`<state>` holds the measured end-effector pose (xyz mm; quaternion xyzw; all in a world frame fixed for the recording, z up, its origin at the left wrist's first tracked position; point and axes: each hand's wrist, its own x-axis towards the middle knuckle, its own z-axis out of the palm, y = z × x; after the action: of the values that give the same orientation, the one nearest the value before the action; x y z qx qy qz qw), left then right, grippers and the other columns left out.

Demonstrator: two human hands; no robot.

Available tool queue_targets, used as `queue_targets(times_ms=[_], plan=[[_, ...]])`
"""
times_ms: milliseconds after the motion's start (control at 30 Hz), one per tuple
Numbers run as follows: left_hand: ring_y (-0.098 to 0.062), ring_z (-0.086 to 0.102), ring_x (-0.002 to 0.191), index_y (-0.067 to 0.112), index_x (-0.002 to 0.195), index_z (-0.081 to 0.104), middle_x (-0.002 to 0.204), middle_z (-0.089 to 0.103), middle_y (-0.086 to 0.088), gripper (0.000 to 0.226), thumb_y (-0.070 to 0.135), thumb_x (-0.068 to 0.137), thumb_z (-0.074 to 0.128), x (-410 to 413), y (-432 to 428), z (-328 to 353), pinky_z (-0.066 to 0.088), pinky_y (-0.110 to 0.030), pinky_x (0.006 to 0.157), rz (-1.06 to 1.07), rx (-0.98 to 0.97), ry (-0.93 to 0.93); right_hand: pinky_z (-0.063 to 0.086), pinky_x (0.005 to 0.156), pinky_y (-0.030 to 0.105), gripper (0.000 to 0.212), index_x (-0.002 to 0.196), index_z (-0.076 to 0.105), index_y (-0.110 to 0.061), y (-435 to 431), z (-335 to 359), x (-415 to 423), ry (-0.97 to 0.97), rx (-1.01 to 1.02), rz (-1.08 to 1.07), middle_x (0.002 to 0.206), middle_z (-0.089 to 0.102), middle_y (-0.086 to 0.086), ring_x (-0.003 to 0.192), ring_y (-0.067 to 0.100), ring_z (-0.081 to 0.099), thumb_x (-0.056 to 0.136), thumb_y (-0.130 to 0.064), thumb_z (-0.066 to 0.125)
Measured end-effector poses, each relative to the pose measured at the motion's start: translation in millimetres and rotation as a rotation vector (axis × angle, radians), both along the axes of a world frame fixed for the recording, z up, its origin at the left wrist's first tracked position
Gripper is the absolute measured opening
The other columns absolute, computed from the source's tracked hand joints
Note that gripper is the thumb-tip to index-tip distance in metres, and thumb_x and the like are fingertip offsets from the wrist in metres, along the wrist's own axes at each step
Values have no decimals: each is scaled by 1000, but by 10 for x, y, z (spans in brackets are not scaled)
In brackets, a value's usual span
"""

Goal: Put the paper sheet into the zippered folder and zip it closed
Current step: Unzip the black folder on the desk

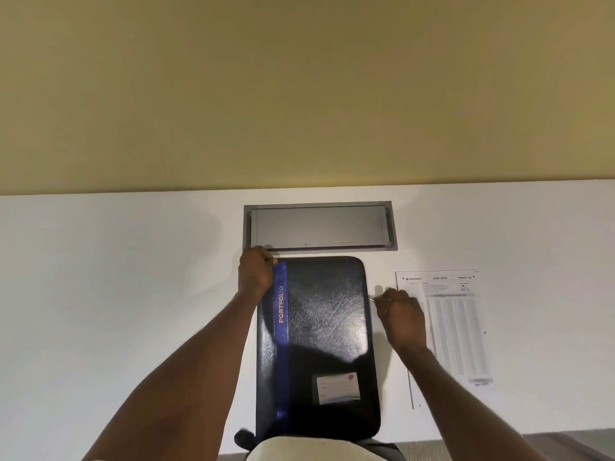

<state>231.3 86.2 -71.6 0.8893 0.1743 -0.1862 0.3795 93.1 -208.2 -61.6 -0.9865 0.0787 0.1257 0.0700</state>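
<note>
1. The black zippered folder (319, 344) is lying flat and closed on the white table (116, 294), its blue strip reading PORTFOLIO running along its left side.
2. The left hand (254, 274) is gripping the folder's far left corner, fingers curled together over the edge.
3. The right hand (401, 316) is sitting at the folder's right edge, fingers bunched, pinching a small metal zipper pull (372, 299).
4. The paper sheet (456, 327) is lying flat on the table just right of the folder, outside it, the right hand partly covering its left edge.
5. A grey cable hatch (319, 226) is sitting in the table just beyond the folder.
</note>
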Motion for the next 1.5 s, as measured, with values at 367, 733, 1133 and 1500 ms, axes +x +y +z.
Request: queue_targets(times_ms=[367, 733, 1133, 1500], plan=[[-32, 45, 143, 16, 153, 47, 159, 43, -10, 59, 23, 97, 64, -667, -267, 3, 39, -46, 119, -470, 241, -190, 48, 80, 38, 22, 105, 79, -19, 88, -14, -231, 7, 104, -87, 98, 75, 3, 94, 30, 65, 102, -18, 58], [-21, -20, 159, 21, 166, 0, 174, -14, -2, 103, 68, 91, 53, -2412, -696, -117, -6, -52, 130, -1088, 265, -157, 50, 84, 35, 29, 111, 75, -18, 41, 90, -171, 71, 89, 17, 107, 73, 4, 103, 27, 65, 104, -19, 46], [-31, -28, 155, 17, 164, -13, 172, -22, -10, 117, 51, 89, 70, -2956, -743, -187, -4, -66, 125, -1170, 454, -67, 50, 84, 34, 31, 111, 79, -22, 15, 7, -319, 3, 129, -43, 109, 75, 5, 100, 29, 68, 105, -21, 49], [-26, -16, 160, 19, 165, -7, 173, -17, -5, 114, 57, 88, 68, -2759, -770, -181, 4, -61, 128, -1149, 428, -86, 57, 87, 38, 24, 109, 81, -21, -14, -92, -670, -51, 174, -143, 109, 78, 6, 97, 29, 71, 102, -22, 58]])
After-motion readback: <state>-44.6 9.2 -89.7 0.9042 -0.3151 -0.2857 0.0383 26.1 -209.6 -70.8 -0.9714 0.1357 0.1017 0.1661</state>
